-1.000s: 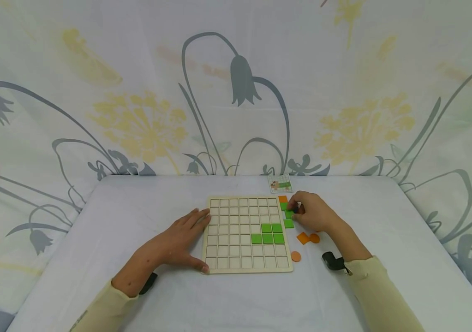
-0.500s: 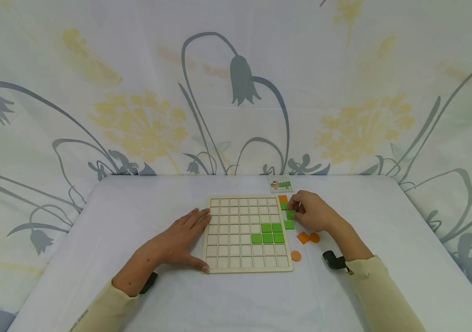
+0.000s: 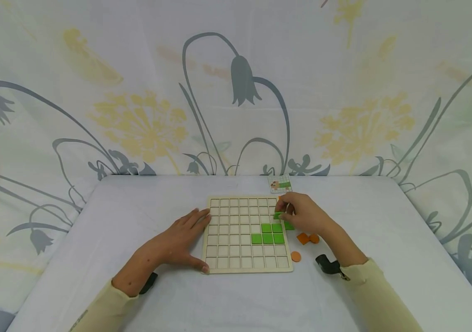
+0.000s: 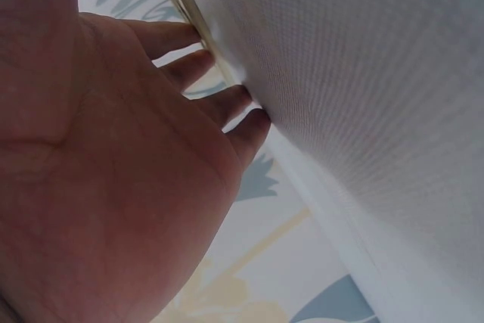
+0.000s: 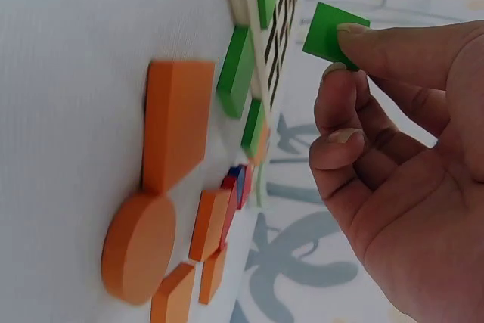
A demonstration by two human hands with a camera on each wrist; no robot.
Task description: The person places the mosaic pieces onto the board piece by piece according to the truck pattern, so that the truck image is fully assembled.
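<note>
A pale wooden grid board (image 3: 228,249) lies flat on the table, with several green square tiles set in cells on its right side. My left hand (image 3: 179,237) is spread along the board's left edge, fingertips and thumb touching it, as the left wrist view also shows from the palm side. Between thumb and fingers, my right hand (image 3: 304,213) pinches a green square tile (image 5: 331,34) over the board's upper right edge. In the right wrist view that tile is tilted and held off the table. Another green tile (image 3: 289,225) lies just right of the board, partly behind the right hand.
A small picture card (image 3: 280,184) lies behind the board. To the right are an orange square (image 3: 303,238) and orange discs, one disc (image 3: 295,256) near the board's corner. Red and blue pieces (image 5: 236,184) show farther off in the right wrist view.
The right hand has picked up a green tile from beside the board and carried it left, over the board's right edge. The left hand has stayed in place.
</note>
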